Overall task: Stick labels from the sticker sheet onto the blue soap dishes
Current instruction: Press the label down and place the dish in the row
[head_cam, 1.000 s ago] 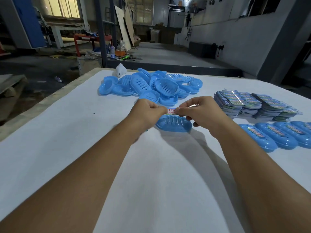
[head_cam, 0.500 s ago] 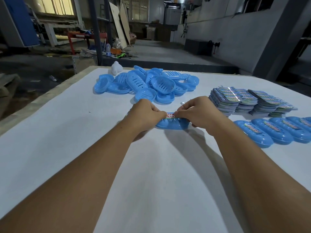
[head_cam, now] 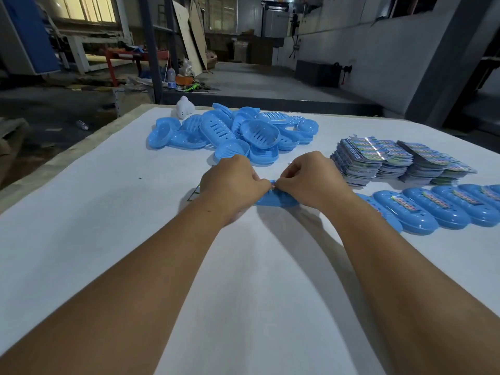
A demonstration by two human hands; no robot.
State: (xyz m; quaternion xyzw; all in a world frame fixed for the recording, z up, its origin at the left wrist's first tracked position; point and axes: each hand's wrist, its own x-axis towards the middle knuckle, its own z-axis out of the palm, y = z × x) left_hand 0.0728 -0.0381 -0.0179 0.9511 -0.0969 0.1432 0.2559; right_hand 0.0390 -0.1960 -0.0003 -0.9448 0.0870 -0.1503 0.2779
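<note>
The setting is showing itself as a factory or warehouse workshop. A large work table (head_cam: 108, 212) is carrying bulk goods: a loose heap of blue soap dishes (head_cam: 232, 131) and stacked sticker sheets (head_cam: 378, 155). Behind it, a bare concrete floor (head_cam: 257, 82), leaning boards (head_cam: 192, 36) and steel racking (head_cam: 151, 50) are standing in dim light.

I have just one view, from the head camera: wide-angle, looking forward and down across the white table (head_cam: 81, 239) from its near edge. Both forearms run up from the bottom corners, close to the lens; the workshop floor (head_cam: 270, 82) lies far beyond.
</note>
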